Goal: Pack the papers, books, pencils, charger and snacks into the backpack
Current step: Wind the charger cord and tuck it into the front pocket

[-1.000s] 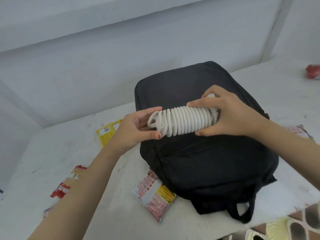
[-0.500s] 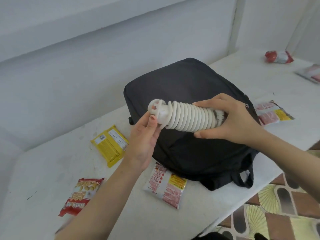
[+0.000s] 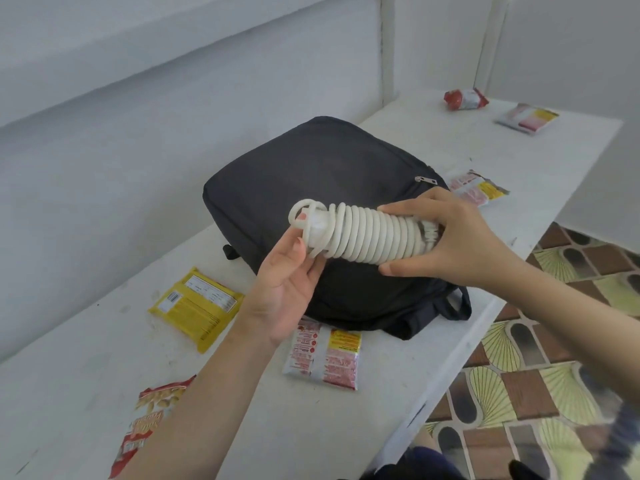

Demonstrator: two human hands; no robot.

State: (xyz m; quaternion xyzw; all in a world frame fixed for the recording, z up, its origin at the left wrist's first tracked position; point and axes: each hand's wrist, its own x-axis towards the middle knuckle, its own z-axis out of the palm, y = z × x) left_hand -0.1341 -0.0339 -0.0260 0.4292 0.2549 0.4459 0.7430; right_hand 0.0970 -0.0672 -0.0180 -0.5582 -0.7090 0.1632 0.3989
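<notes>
The light is bright, even and soft, with a cool bluish cast on the wall and table; it seems to fall from above. Shadows are faint: a soft dark band runs under the near edge of the backpack, and a paler one lies beside the yellow packet. The backpack reads as a flat dark mass with little detail. The white charger is the brightest thing, and its coils are close to washed out. The middle is fairly sharp. The floor at near right smears into blur. The wide lens bends and tilts the table edge and wall lines.
</notes>
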